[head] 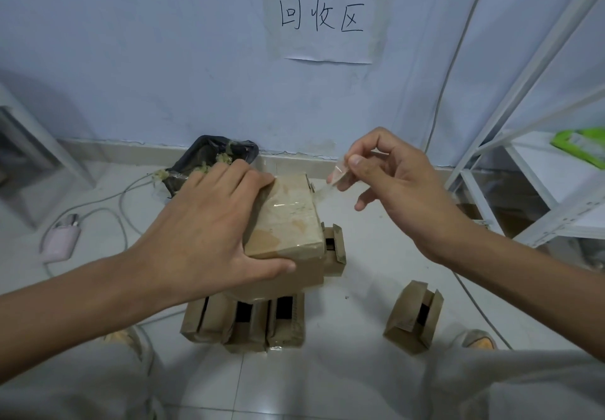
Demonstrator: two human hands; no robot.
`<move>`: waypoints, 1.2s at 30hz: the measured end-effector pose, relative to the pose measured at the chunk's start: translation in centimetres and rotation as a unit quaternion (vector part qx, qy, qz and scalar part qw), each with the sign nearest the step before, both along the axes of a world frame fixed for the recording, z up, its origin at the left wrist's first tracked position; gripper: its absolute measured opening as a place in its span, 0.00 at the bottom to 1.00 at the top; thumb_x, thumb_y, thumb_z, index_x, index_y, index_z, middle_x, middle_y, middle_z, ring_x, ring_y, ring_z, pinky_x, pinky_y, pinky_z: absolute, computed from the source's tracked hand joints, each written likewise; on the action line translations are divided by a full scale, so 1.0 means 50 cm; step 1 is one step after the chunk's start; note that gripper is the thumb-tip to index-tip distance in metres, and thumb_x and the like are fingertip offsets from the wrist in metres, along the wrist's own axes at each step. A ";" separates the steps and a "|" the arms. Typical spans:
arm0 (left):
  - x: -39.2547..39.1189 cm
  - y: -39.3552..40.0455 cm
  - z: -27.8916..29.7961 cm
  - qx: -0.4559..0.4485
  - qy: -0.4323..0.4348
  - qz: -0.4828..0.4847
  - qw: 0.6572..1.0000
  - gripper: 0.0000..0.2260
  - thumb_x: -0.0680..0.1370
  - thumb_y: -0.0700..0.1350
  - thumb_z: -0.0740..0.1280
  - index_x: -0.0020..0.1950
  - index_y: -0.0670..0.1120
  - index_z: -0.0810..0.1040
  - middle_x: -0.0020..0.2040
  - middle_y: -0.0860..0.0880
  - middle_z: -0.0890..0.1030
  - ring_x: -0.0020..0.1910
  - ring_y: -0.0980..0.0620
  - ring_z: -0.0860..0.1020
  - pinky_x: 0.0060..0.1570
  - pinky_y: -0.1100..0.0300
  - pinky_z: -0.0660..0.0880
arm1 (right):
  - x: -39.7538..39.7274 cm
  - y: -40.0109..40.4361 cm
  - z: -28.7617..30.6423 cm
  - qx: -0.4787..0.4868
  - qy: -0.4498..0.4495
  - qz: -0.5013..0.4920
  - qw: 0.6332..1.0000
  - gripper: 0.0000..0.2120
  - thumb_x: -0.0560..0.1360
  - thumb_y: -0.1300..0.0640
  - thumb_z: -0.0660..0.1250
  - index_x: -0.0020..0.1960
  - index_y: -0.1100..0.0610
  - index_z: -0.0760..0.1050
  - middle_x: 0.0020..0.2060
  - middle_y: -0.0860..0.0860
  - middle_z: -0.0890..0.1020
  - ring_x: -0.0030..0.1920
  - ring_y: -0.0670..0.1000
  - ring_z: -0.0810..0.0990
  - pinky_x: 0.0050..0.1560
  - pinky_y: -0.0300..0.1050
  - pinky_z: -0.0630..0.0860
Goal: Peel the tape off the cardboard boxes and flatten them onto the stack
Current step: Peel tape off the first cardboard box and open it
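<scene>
A small brown cardboard box (288, 219) is held up over the floor, its top covered with shiny clear tape. My left hand (209, 229) grips the box from the left, thumb along its near edge and fingers across its far side. My right hand (389, 183) pinches a strip of clear tape (337, 175) between thumb and forefinger; the strip still runs to the box's far right corner. Below the box stands a row of open cardboard boxes (245, 324), and one more open box (414, 316) stands alone to the right.
A black bag (209, 160) holding tape scraps lies by the wall behind the box. A pink device (62, 236) with white cables lies on the tiled floor at left. A white metal shelf (537, 164) stands at right. My knees fill the bottom corners.
</scene>
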State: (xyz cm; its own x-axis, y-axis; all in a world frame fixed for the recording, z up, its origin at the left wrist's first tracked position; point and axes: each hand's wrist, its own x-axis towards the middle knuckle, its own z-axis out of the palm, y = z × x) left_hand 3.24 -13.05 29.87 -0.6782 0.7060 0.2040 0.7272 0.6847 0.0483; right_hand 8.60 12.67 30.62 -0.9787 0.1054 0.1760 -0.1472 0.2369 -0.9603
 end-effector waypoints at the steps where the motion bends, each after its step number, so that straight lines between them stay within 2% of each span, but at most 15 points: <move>1: 0.000 0.000 0.000 0.002 -0.003 -0.001 1.000 0.48 0.66 0.82 0.59 0.73 0.49 0.69 0.61 0.54 0.72 0.58 0.51 0.72 0.57 0.52 0.71 | 0.001 -0.001 -0.001 0.013 0.004 0.000 1.000 0.04 0.86 0.63 0.62 0.52 0.61 0.73 0.45 0.58 0.87 0.46 0.56 0.85 0.39 0.47 0.80; 4: 0.001 0.001 -0.002 0.003 -0.010 -0.002 1.000 0.48 0.66 0.82 0.58 0.74 0.49 0.69 0.61 0.54 0.72 0.58 0.52 0.72 0.57 0.52 0.70 | 0.001 -0.005 -0.006 0.025 0.000 0.003 1.000 0.05 0.86 0.63 0.61 0.54 0.63 0.74 0.41 0.57 0.86 0.41 0.51 0.84 0.37 0.48 0.80; 7: -0.001 0.004 -0.001 -0.006 0.011 -0.007 1.000 0.47 0.66 0.81 0.59 0.73 0.49 0.69 0.61 0.53 0.73 0.58 0.50 0.73 0.58 0.50 0.72 | -0.004 -0.007 -0.010 0.027 -0.043 0.031 0.998 0.07 0.87 0.61 0.60 0.59 0.63 0.74 0.39 0.55 0.82 0.39 0.49 0.80 0.38 0.47 0.81; 9: -0.001 0.003 0.001 -0.012 0.025 -0.010 1.000 0.46 0.66 0.80 0.60 0.73 0.49 0.70 0.61 0.52 0.74 0.58 0.49 0.73 0.57 0.48 0.73 | -0.006 -0.010 -0.015 0.037 -0.085 0.078 0.993 0.09 0.86 0.56 0.61 0.62 0.61 0.75 0.39 0.53 0.80 0.40 0.50 0.79 0.40 0.47 0.81; 11: -0.002 0.002 0.000 -0.020 0.034 -0.009 0.999 0.46 0.66 0.80 0.61 0.72 0.49 0.70 0.60 0.52 0.74 0.57 0.49 0.73 0.57 0.49 0.72 | -0.005 -0.012 -0.025 0.057 -0.104 0.122 0.985 0.12 0.84 0.54 0.66 0.64 0.58 0.75 0.41 0.53 0.81 0.42 0.54 0.81 0.44 0.48 0.82; 14: -0.006 0.002 -0.002 -0.038 0.046 -0.010 0.998 0.45 0.65 0.79 0.62 0.72 0.51 0.70 0.61 0.53 0.74 0.59 0.49 0.73 0.57 0.49 0.71 | -0.003 -0.009 -0.041 0.098 -0.077 0.122 0.985 0.15 0.78 0.57 0.74 0.63 0.55 0.77 0.43 0.52 0.83 0.43 0.53 0.82 0.46 0.51 0.84; 17: -0.010 0.001 -0.001 -0.033 0.052 -0.012 0.998 0.44 0.66 0.79 0.61 0.71 0.51 0.70 0.62 0.52 0.74 0.60 0.48 0.74 0.57 0.49 0.71 | -0.003 -0.004 -0.050 0.125 -0.049 0.086 0.987 0.10 0.77 0.58 0.76 0.57 0.55 0.81 0.41 0.49 0.83 0.41 0.49 0.81 0.46 0.49 0.84; 20: -0.010 -0.001 0.000 -0.034 0.057 -0.015 0.998 0.44 0.66 0.80 0.60 0.72 0.50 0.70 0.62 0.52 0.74 0.60 0.48 0.74 0.57 0.49 0.71 | -0.003 -0.007 -0.050 0.166 -0.014 0.074 0.983 0.04 0.78 0.57 0.76 0.52 0.51 0.83 0.40 0.47 0.84 0.42 0.47 0.82 0.43 0.44 0.82; 23: -0.009 -0.001 0.000 -0.034 0.060 -0.020 0.997 0.44 0.66 0.79 0.61 0.72 0.51 0.70 0.63 0.52 0.74 0.61 0.48 0.73 0.57 0.50 0.70 | -0.003 -0.012 -0.046 0.214 0.016 0.060 0.975 0.01 0.78 0.55 0.75 0.48 0.50 0.83 0.41 0.43 0.84 0.43 0.48 0.84 0.40 0.34 0.75; 27: -0.003 0.002 0.001 -0.036 0.054 -0.029 0.997 0.44 0.65 0.79 0.62 0.72 0.51 0.70 0.62 0.52 0.74 0.60 0.49 0.73 0.57 0.50 0.70 | -0.001 -0.012 -0.044 0.259 0.038 0.061 0.963 0.06 0.80 0.57 0.72 0.44 0.52 0.81 0.40 0.39 0.82 0.42 0.48 0.83 0.38 0.32 0.72; 29: 0.000 0.003 -0.001 -0.041 0.053 -0.033 0.997 0.45 0.65 0.79 0.62 0.71 0.50 0.71 0.61 0.52 0.74 0.58 0.48 0.73 0.57 0.49 0.70 | -0.002 -0.012 -0.045 0.325 0.063 0.076 0.941 0.07 0.80 0.58 0.70 0.44 0.52 0.78 0.38 0.39 0.81 0.42 0.48 0.83 0.37 0.31 0.69; 32: 0.000 0.001 -0.007 -0.049 0.055 -0.033 0.997 0.46 0.65 0.79 0.62 0.72 0.49 0.71 0.61 0.51 0.74 0.58 0.48 0.73 0.57 0.49 0.70 | -0.005 -0.011 -0.045 0.405 0.082 0.098 0.905 0.07 0.81 0.54 0.66 0.44 0.49 0.75 0.39 0.40 0.79 0.43 0.46 0.82 0.38 0.39 0.72; 36: -0.010 -0.007 -0.009 -0.060 0.058 -0.034 0.996 0.47 0.64 0.79 0.62 0.72 0.49 0.70 0.61 0.52 0.73 0.58 0.48 0.73 0.56 0.50 0.70 | -0.003 -0.008 -0.049 0.404 0.102 0.115 0.902 0.07 0.82 0.55 0.65 0.45 0.51 0.74 0.41 0.41 0.78 0.43 0.47 0.81 0.38 0.45 0.74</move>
State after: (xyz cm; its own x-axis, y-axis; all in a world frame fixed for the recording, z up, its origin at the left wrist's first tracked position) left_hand 2.74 -13.38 29.42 -0.6050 0.7733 0.1897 0.7679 0.6297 -0.1179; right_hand 8.44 12.29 28.19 -0.8971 -0.3387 0.2836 -0.4352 0.7876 -0.4361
